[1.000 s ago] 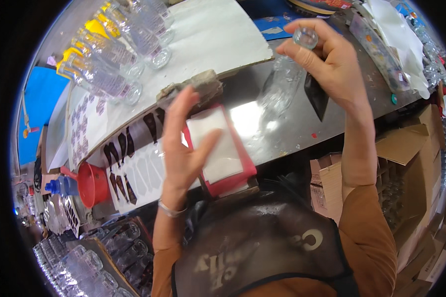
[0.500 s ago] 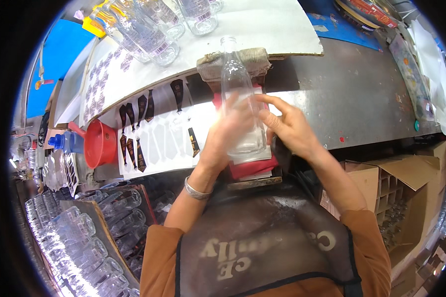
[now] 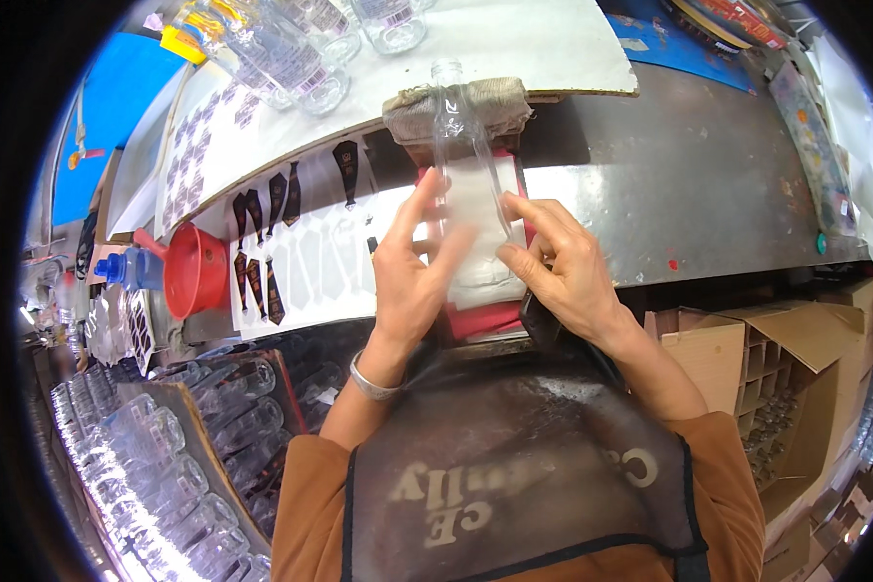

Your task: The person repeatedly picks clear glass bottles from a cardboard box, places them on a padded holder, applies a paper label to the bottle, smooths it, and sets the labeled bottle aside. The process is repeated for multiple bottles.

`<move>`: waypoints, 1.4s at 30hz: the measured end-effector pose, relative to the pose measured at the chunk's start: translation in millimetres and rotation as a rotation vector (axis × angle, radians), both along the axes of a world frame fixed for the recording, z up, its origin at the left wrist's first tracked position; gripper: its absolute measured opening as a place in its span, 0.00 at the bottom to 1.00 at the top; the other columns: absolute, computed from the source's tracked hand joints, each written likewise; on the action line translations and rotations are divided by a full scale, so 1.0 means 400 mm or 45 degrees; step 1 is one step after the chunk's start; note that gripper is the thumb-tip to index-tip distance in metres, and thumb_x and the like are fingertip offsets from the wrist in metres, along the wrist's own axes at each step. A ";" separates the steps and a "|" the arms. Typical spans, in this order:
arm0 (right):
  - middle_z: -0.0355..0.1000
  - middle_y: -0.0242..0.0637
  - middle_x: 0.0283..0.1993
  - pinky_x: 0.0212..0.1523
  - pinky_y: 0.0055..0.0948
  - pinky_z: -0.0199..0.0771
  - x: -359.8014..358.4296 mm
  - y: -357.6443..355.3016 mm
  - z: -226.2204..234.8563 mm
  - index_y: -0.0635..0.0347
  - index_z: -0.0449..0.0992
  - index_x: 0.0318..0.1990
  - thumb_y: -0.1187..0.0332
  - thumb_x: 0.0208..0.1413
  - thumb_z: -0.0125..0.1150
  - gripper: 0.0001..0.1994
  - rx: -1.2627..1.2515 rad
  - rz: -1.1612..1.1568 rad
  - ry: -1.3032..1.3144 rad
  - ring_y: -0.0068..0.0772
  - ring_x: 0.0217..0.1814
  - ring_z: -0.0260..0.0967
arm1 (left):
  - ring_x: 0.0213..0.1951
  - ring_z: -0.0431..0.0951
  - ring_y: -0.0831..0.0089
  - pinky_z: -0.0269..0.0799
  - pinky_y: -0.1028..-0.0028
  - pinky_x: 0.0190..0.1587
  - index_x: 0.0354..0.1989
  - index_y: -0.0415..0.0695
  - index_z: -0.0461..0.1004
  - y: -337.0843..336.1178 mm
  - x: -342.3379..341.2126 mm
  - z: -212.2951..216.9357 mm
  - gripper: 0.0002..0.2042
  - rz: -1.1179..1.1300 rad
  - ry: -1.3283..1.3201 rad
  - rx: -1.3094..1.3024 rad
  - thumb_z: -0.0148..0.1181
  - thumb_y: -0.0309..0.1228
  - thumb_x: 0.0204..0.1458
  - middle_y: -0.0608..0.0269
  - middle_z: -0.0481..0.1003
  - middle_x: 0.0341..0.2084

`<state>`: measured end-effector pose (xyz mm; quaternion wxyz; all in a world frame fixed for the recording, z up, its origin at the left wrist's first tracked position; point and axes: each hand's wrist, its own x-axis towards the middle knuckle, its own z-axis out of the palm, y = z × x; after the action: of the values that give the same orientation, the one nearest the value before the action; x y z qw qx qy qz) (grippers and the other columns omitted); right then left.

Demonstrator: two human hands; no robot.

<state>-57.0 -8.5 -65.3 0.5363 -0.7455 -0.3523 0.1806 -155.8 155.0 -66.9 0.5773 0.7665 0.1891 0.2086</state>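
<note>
Plainly, our clear glass bottle (image 3: pixel 454 131) lies with its neck at twelve o'clock on a rolled cloth (image 3: pixel 501 105), our left hand (image 3: pixel 407 281) spread and ungripping at eight o'clock, our right hand (image 3: pixel 574 274) curled at four, whether grasping the bottle we cannot tell, and black tie-shaped labels (image 3: pixel 348 170) toward nine.

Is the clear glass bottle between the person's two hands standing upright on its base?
No, the clear glass bottle lies lengthwise, its narrow neck reaching over the rolled greyish cloth.
</note>
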 end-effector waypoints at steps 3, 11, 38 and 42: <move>0.71 0.39 0.52 0.30 0.22 0.69 -0.005 0.000 -0.009 0.66 0.70 0.63 0.71 0.59 0.65 0.25 0.039 -0.019 -0.135 0.14 0.26 0.64 | 0.52 0.75 0.71 0.73 0.71 0.54 0.69 0.37 0.62 0.019 -0.003 -0.038 0.30 -0.066 -0.035 -0.243 0.63 0.25 0.57 0.52 0.73 0.58; 0.69 0.36 0.57 0.34 0.20 0.72 0.013 -0.018 -0.067 0.67 0.68 0.64 0.65 0.64 0.61 0.24 0.057 0.087 0.265 0.18 0.32 0.69 | 0.55 0.74 0.68 0.73 0.70 0.54 0.68 0.36 0.62 0.002 -0.023 -0.027 0.28 0.011 -0.042 -0.081 0.61 0.28 0.59 0.53 0.71 0.61; 0.78 0.36 0.41 0.29 0.16 0.64 0.071 -0.083 -0.059 0.68 0.74 0.55 0.64 0.68 0.56 0.17 0.156 -0.149 0.464 0.14 0.26 0.62 | 0.50 0.73 0.54 0.68 0.57 0.53 0.54 0.38 0.74 0.283 -0.186 -0.156 0.20 0.183 0.632 1.331 0.65 0.31 0.53 0.50 0.74 0.48; 0.78 0.35 0.38 0.29 0.15 0.64 0.083 -0.124 -0.095 0.68 0.74 0.55 0.65 0.68 0.56 0.16 0.117 -0.248 0.525 0.14 0.26 0.62 | 0.57 0.70 0.53 0.65 0.58 0.60 0.57 0.39 0.73 0.202 -0.302 -0.121 0.24 0.015 0.597 1.331 0.68 0.30 0.50 0.50 0.71 0.55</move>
<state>-23.9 -58.1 -103.2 0.6451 -0.6982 -0.1695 0.2601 -276.6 236.0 -115.4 0.0631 0.9748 0.1880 0.1019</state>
